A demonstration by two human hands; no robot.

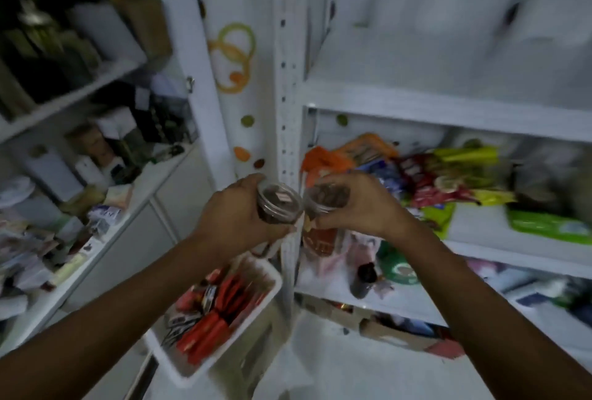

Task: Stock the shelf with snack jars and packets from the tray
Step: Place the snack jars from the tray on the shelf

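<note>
My left hand [237, 217] grips a clear snack jar [278, 204] with dark brown contents. Right beside it, my right hand [362, 207] holds a second clear jar [326, 199] of brown snacks. Both jars hang side by side in front of the white shelf upright [286, 95], at the height of the middle shelf [480, 226]. Below my hands a white tray [272, 298] holds several red packets [211, 329] and a round tin. The whole view is motion-blurred.
The middle shelf carries a heap of colourful packets [448, 178] and a green pack [547, 226]. The shelf above [448, 105] looks bare. A lower shelf holds a dark bottle [363, 278] and bags. Cluttered shelving and a counter [80, 207] fill the left side.
</note>
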